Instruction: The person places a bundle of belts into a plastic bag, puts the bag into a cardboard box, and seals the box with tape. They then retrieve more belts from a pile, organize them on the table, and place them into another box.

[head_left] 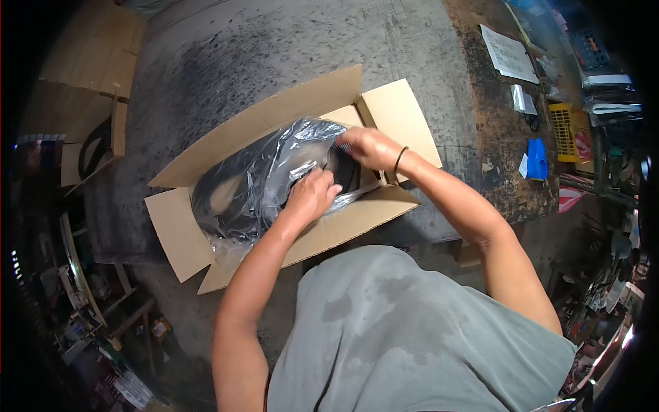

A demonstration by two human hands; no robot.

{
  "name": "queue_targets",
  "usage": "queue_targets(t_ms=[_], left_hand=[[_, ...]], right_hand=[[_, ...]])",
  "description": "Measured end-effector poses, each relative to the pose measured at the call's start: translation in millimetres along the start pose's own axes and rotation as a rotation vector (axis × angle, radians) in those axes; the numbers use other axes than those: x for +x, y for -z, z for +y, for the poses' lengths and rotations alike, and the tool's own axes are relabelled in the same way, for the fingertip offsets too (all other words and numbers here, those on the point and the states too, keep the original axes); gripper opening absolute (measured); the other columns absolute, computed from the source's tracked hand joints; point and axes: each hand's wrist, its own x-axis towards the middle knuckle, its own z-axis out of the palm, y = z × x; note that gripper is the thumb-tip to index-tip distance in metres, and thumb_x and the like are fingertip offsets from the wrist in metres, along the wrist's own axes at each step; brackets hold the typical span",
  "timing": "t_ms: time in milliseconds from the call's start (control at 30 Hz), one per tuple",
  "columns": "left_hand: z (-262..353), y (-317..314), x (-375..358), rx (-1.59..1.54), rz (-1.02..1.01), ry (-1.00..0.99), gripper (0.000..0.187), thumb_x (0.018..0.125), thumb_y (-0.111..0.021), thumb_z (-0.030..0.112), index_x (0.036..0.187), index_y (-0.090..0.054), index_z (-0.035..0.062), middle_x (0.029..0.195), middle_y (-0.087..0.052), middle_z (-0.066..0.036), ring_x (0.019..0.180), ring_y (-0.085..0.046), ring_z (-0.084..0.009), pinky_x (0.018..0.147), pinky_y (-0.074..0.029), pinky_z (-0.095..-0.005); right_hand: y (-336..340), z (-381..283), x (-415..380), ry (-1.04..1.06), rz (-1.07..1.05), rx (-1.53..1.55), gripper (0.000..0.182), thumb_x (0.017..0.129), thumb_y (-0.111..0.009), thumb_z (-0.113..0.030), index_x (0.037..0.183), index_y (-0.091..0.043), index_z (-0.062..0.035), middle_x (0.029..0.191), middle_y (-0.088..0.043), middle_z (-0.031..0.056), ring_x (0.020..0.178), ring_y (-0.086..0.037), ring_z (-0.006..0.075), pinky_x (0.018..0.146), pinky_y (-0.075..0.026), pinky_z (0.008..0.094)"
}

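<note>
As left hand (314, 196), right hand (372, 149) curl, finger grip unclear, clear plastic (288, 159) gleams, crinkled.

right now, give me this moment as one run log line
left hand: on plastic-wrapped dark item | right hand: at item's right end, wearing black band | cardboard box: open, item inside | worktable: under box

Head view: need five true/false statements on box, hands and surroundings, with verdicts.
1. The box has its flaps shut. False: they are open.
2. The left hand and right hand are both at the plastic. True.
3. A band circles the left wrist. False: it is on the right.
4. The shirt is grey. True.
5. The yellow basket is picture left of the box. False: picture right.
</note>
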Motion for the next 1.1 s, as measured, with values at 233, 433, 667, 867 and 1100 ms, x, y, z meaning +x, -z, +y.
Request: queue_targets(t_ms=[233, 433, 667, 867, 1100], left_hand=[[22, -48, 44, 0.186, 0.222, 0.051, 0.045, 0.076, -0.067, 0.032, 0.098, -0.044, -0.0001, 0.095, -0.051, -0.022, 0.088, -0.053, -0.0416, 0.077, -0.045, -0.0472], [36, -49, 63, 0.152, 0.124, 0.210, 0.071, 0.073, -0.066, 0.048, 0.117, -0.038, -0.0002, 0.128, -0.032, -0.025, 0.103, -0.049, -0.0452, 0.083, -0.044, -0.0498], [43, -42, 70, 0.082, -0.072, 0.369, 0.090, 0.071, -0.060, 0.059, 0.139, -0.025, 0.0123, 0.148, -0.008, -0.018, 0.119, -0.038, -0.0465, 0.096, -0.038, -0.0505], [42, -38, 70, 0.076, -0.106, 0.371, 0.076, 0.075, -0.059, 0.053, 0.137, -0.032, 0.0183, 0.149, -0.004, -0.015, 0.115, -0.042, -0.0480, 0.094, -0.040, -0.0516], [25, -45, 71, 0.001, 0.003, 0.242, 0.056, 0.076, -0.063, 0.036, 0.125, -0.046, 0.0157, 0.147, -0.003, -0.020, 0.106, -0.049, -0.0499, 0.091, -0.043, -0.0506]], right_hand=[[17, 4, 22, -0.564, -0.338, -0.669, 0.027, 0.080, -0.051, -0.012, 0.105, -0.059, -0.0067, 0.103, -0.061, 0.0169, 0.092, -0.062, 0.0321, 0.077, -0.051, 0.0383], [28, 6, 30, -0.501, -0.105, -0.303, 0.025, 0.084, -0.049, -0.021, 0.095, -0.062, -0.0028, 0.084, -0.065, 0.0196, 0.080, -0.063, 0.0363, 0.072, -0.050, 0.0435], [11, 8, 8, -0.537, 0.105, 0.005, 0.024, 0.087, -0.053, -0.024, 0.083, -0.054, -0.0006, 0.075, -0.059, 0.0268, 0.073, -0.058, 0.0448, 0.065, -0.045, 0.0490], [9, 15, 4, -0.503, 0.158, -0.025, 0.023, 0.088, -0.053, -0.024, 0.085, -0.053, -0.0011, 0.071, -0.059, 0.0254, 0.072, -0.058, 0.0441, 0.063, -0.045, 0.0490], [10, 15, 1, -0.563, 0.136, -0.097, 0.038, 0.087, -0.053, -0.037, 0.090, -0.053, 0.0010, 0.073, -0.060, 0.0228, 0.069, -0.059, 0.0370, 0.062, -0.047, 0.0425]])
